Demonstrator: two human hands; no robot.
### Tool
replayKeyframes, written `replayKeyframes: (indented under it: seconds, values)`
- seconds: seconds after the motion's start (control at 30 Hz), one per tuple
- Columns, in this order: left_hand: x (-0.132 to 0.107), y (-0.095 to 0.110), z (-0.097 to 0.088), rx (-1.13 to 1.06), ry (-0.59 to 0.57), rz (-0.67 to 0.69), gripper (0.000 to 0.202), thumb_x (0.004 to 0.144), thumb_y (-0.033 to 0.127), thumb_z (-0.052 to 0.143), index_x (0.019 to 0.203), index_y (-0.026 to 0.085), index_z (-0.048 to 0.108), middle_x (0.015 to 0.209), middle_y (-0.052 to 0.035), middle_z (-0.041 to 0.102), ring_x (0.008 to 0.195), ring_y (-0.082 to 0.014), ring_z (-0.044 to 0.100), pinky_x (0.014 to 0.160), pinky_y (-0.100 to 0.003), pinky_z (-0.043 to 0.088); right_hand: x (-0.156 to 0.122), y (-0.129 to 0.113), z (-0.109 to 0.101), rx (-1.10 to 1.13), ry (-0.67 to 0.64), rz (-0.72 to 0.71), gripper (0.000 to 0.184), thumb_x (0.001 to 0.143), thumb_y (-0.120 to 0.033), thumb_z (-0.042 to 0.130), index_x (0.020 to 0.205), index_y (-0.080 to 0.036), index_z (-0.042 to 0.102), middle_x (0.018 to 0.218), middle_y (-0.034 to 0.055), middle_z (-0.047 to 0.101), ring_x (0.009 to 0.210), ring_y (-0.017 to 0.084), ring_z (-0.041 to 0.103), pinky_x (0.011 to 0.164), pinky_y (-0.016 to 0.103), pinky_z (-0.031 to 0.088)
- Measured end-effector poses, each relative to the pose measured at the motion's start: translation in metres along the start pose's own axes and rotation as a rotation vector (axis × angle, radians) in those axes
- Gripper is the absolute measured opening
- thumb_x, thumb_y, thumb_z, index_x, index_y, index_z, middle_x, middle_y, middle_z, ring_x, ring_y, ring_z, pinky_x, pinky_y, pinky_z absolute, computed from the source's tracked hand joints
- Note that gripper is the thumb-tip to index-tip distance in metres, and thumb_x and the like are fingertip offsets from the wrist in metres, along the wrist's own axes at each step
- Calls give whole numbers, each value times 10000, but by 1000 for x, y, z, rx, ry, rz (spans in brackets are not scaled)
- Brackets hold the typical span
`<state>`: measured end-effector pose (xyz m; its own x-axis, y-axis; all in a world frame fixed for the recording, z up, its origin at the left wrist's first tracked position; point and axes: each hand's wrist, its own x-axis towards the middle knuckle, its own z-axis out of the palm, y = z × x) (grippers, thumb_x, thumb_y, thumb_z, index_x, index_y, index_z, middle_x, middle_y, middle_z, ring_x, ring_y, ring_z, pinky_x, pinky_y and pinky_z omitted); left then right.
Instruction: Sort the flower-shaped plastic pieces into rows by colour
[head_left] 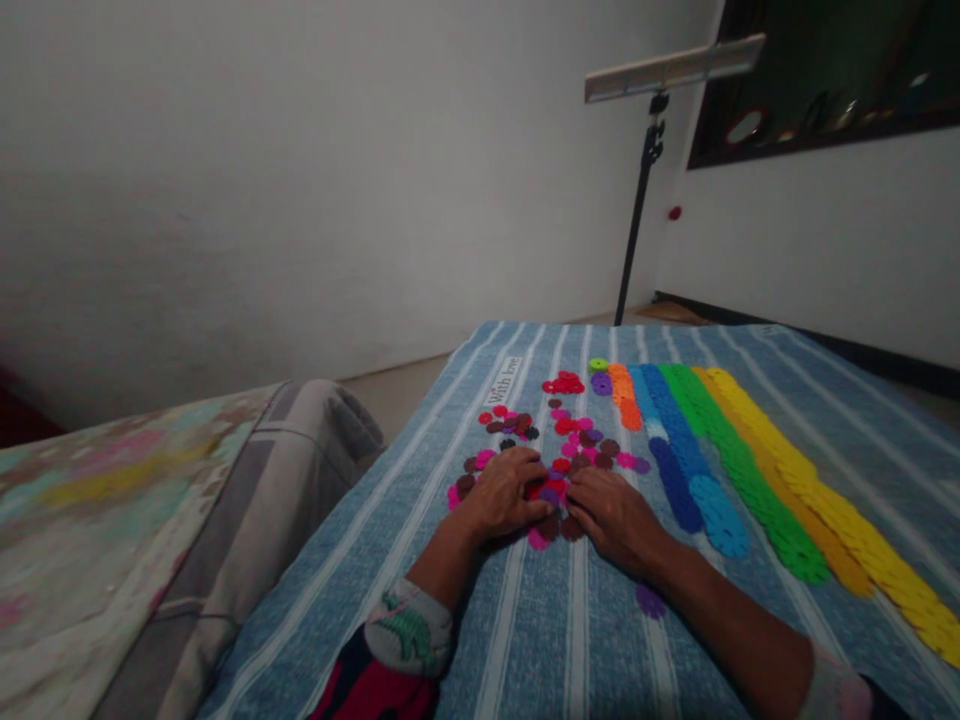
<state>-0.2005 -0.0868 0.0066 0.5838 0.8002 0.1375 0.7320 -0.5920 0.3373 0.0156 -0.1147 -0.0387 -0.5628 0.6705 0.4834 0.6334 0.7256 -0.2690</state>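
Note:
Small flower-edged discs (pixel 583 462) in pink, brown, red and purple lie loosely heaped on a striped blue cloth. Over the near part of this heap is my left hand (pixel 504 492), its fingers curled and its thumb bent inward, with a red disc (pixel 533 490) between them. My right hand (pixel 616 515) comes in from the other side, fingers bent and close together, their tips down among the discs. What those tips hold is hidden. The two hands almost meet. A single purple disc (pixel 650 601) lies beneath my right forearm.
Overlapping rows of yellow discs (pixel 832 490), green discs (pixel 739 470) and blue discs (pixel 673 410) run along the right side, beside short orange discs (pixel 624 395). Red discs (pixel 564 383) sit farther back. A black stand (pixel 636 220) rises behind the cloth-covered surface; a draped seat (pixel 300 460) is at left.

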Motion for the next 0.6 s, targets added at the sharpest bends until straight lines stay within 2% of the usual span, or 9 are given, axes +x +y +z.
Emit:
replayKeyframes:
  seconds: [0.07,0.17,0.37,0.5,0.6]
  values:
    - [1,-2,-1,-11,19,-21,264,780,319,687,1004,186,726,1241,-108,639,1182,-283,559,1061,-395,395,0,-1,-1,-9,11,0,96,913,-120,543,869,-179,603,925,73,637,909,214,571,807,351,451]
    - [1,-4,-2,-24,59,-44,223,807,243,620,1000,167,701,1161,-107,669,1127,-263,580,1034,-372,407,0,-3,-2,-17,24,1,126,930,-121,519,854,-175,604,909,75,638,890,211,573,797,347,455]
    - [2,-9,0,10,93,-123,114,825,196,534,812,168,644,907,-85,669,924,-233,601,897,-359,453,-2,0,1,-15,99,-28,172,931,-110,491,848,-177,625,945,93,659,908,215,591,810,359,480]
    - [2,-14,4,-17,149,-154,115,820,177,539,812,175,653,939,-83,684,962,-233,607,920,-355,443,-3,5,2,-63,191,-11,194,936,-117,480,850,-180,642,992,104,662,940,222,592,841,375,475]
    - [1,-16,4,-39,188,-165,139,831,186,536,841,177,675,969,-83,696,993,-234,612,944,-359,441,-4,10,2,-99,193,33,186,928,-118,500,823,-179,641,946,98,655,933,226,579,845,370,460]
